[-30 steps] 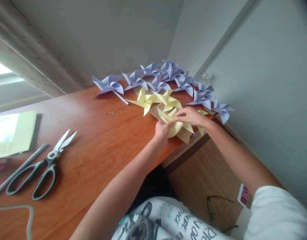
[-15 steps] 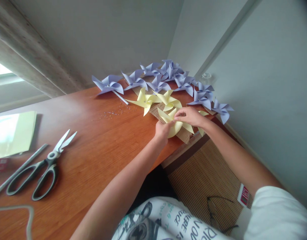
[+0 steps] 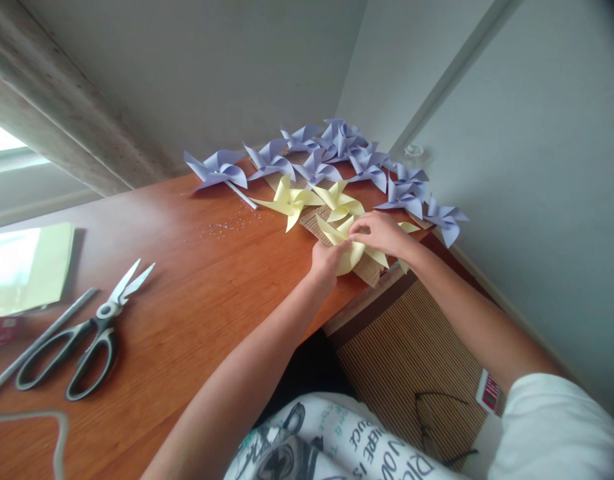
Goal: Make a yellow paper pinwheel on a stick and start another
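The pinwheel [image 3: 349, 259] lay between both grips: left hand [image 3: 327, 260] clasped its left side, right hand [image 3: 383, 233] pinched its middle.

white sleeve [image 3: 554, 423] | white shirt [image 3: 311, 408] | black lettering [image 3: 361, 440] | teal lettering [image 3: 333, 423] | black drawing [image 3: 277, 461]

You have pale yellow pinwheels [image 3: 355, 258] mid-frame, lavender pinwheels [image 3: 317, 169] above, a reddish-brown, wood-grained worktop [image 3: 197, 300], and black-and-grey-handled scissors [image 3: 106, 311] lower left.

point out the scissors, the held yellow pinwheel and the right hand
Scissors [image 3: 106, 311], head view: the pivot
Held yellow pinwheel [image 3: 355, 255], head view: a lower blade
Right hand [image 3: 383, 231], head view: its back
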{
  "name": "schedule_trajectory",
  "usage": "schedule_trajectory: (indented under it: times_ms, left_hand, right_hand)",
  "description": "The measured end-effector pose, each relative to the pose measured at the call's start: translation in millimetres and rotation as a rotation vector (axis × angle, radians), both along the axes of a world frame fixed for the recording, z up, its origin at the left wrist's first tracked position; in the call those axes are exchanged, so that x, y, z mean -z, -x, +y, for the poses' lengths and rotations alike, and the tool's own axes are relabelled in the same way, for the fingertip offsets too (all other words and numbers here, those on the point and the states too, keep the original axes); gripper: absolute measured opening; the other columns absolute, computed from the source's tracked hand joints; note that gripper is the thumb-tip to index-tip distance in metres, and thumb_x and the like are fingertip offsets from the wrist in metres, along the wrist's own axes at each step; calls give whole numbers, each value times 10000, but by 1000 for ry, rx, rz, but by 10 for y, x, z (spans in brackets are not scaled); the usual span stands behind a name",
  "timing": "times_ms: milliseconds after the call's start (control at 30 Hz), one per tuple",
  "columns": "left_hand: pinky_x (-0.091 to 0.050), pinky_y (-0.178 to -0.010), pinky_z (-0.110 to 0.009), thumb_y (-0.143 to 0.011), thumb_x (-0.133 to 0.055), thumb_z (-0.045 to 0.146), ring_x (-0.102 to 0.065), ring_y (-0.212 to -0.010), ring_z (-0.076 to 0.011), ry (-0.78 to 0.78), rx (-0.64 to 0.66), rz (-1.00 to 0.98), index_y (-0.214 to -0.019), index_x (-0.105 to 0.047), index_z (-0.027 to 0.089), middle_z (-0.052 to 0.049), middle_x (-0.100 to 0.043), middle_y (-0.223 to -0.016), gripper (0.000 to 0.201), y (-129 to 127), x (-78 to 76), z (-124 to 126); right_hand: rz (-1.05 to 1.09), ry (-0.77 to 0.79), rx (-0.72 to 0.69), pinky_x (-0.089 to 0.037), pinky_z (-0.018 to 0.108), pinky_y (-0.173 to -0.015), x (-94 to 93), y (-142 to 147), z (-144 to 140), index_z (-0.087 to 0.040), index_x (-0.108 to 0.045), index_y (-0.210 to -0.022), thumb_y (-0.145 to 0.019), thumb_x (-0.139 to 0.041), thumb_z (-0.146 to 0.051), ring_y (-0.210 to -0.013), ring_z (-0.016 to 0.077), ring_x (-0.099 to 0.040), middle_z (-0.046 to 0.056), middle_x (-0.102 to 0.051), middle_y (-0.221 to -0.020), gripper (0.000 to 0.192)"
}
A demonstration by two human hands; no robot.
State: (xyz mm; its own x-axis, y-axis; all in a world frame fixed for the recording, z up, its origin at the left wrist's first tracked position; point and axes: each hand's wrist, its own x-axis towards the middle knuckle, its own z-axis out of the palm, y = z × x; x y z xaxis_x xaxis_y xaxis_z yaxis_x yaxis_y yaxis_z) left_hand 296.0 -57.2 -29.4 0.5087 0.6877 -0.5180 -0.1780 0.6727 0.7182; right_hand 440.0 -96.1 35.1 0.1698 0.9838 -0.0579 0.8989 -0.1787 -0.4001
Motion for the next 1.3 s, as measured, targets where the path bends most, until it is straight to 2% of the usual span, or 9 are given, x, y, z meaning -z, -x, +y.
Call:
schedule_trajectory:
  times_ms: [167,333,567,733,867,1033,1133,1233,1300]
  left_hand:
    - [-559,-763,-300,-639,-867,222,-722,-829,-222,9,76,-7,-1010,-739,160,-85,-768,-892,397,2,-38,34]
    - [-509,-626,-258,-685,-840,310,-635,-598,-147,33,169,32,-989,-697,163,-19,-663,-670,367,57,-60,75]
    - [-545,-667,-330,-685,-844,390,-673,-648,-212,46,363,135,-858,-705,162,-76,-681,-655,319,205,-142,161]
    - [-549,-665,-308,-730,-812,392,-643,-623,-178,38,394,167,-746,-684,161,-66,-653,-620,265,287,-183,175]
    - [-550,-683,-302,-755,-773,405,-646,-645,-163,39,379,152,-765,-663,155,-69,-664,-684,273,354,-217,153]
    - [-558,-738,-321,-716,-756,332,-679,-732,-182,10,343,139,-810,-604,182,-57,-680,-758,234,431,-272,123]
    - [-551,-757,-327,-693,-732,264,-677,-753,-184,-19,330,159,-865,-585,189,-50,-684,-787,238,459,-280,107]
    - [-544,-757,-317,-692,-706,243,-671,-762,-183,-37,339,169,-915,-594,187,-44,-680,-785,256,470,-269,95]
    - [-541,-745,-307,-683,-708,239,-659,-736,-176,-43,359,167,-900,-602,182,-30,-659,-748,248,469,-260,88]
  right_hand:
    - [-20,11,-1,-485,318,-797,50,-93,-39,-217,-794,-806,-822,-700,-191,-835,220,-688,34,-784,-863,99]
    - [-65,-5,3,-475,344,-825,135,-149,-63,-213,-795,-788,-816,-678,-168,-831,233,-677,47,-778,-861,129]
    - [-112,-52,14,-450,367,-887,180,-171,-81,-210,-778,-774,-823,-670,-173,-825,233,-656,50,-761,-841,124]
    - [-120,-102,74,-456,365,-885,163,-210,-166,-198,-772,-807,-847,-650,-193,-876,249,-657,70,-760,-888,128]
    - [-123,-144,158,-473,355,-846,148,-222,-286,-195,-765,-833,-854,-619,-198,-888,254,-664,79,-759,-918,147]
    - [-131,-174,270,-481,351,-729,132,-125,-559,-190,-763,-904,-883,-567,-237,-741,239,-665,102,-765,-953,202]
    - [-181,-221,434,-464,355,-702,187,19,-829,-206,-762,-941,-908,-541,-284,-743,258,-668,119,-767,-959,237]
    - [-99,-213,619,-416,338,-633,317,201,-1128,-229,-745,-799,-886,-604,-409,-649,245,-624,94,-732,-739,245]
    - [89,-195,739,-369,321,-590,433,312,-1293,-229,-707,-673,-831,-672,-487,-560,206,-539,62,-665,-605,304]
